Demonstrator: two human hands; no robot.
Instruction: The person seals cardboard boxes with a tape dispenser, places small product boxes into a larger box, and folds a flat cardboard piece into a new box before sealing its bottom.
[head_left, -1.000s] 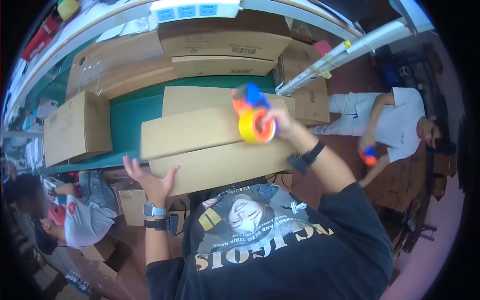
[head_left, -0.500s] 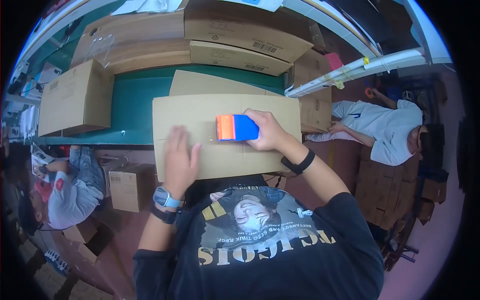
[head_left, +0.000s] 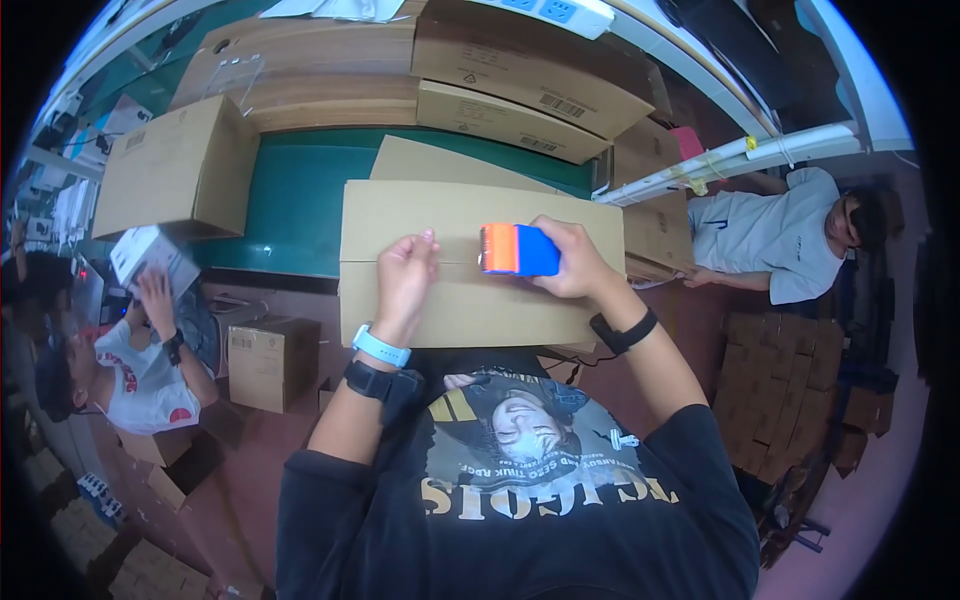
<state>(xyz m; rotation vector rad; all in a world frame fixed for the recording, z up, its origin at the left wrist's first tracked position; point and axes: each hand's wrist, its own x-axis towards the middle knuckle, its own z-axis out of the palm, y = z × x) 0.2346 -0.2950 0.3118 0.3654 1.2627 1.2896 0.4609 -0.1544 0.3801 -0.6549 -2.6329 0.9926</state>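
Note:
A closed cardboard box [head_left: 465, 310] lies in front of me with a seam running across its top. My right hand [head_left: 575, 262] grips a blue and orange tape dispenser [head_left: 535, 250] just over the box's right half, its toothed orange end pointing left. Over the left half, my left hand [head_left: 405, 285] is closed, fingers curled in and thumb against them. Whatever those fingers may hold is hidden. Behind the box, a flat cardboard piece [head_left: 440, 160] sticks out on the green table [head_left: 300, 205].
A cardboard box [head_left: 170, 170] stands at the table's left. Long cartons [head_left: 530, 70] are stacked at the back. At left a person lifts a white box [head_left: 155, 260]; at right another person [head_left: 765, 235] stands by cartons. A white metal rail [head_left: 725, 160] crosses the right.
My left hand has gone from outstretched on the box to closed and raised over it. The dispenser stays in my right hand. The person at left has brought up a white box.

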